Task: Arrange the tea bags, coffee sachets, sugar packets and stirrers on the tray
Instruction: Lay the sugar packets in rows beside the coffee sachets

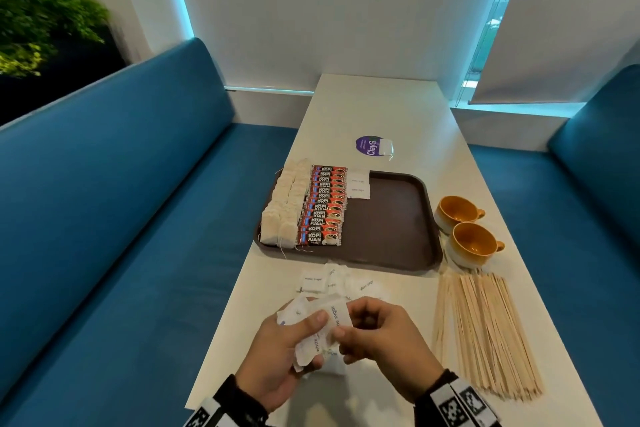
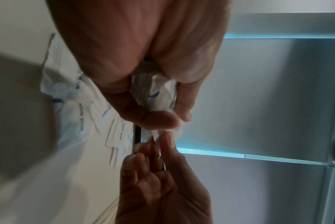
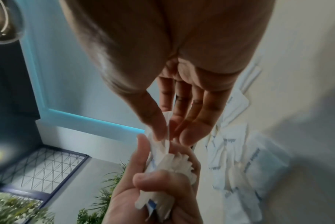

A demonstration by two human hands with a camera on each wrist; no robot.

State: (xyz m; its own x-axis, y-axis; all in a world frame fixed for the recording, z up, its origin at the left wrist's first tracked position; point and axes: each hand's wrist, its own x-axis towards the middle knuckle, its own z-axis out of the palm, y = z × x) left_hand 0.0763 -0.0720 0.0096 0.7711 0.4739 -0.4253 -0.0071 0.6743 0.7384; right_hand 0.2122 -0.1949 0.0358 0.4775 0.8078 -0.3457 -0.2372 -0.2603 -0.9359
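The left hand (image 1: 277, 354) gripped a crumpled bunch of white paper sugar packets (image 1: 311, 329), fingers curled round it, just above the pale bench (image 1: 408, 114). The right hand (image 1: 384, 340) pinched one packet from that bunch w/ thumb & fingertips. More flat packets (image 1: 332, 282) lay loose btwn the hands and the dark brown plastic tray (image 1: 391, 222). On the tray: tea bags (image 1: 284, 211) at left, glossy red coffee sachets (image 1: 323, 208) beside them, two sugar packets (image 1: 357, 184). Thin wooden stirrers (image 1: 485, 329) fanned at right.

"KOPI JUAN" on coffee sachets (image 1: 320, 208)
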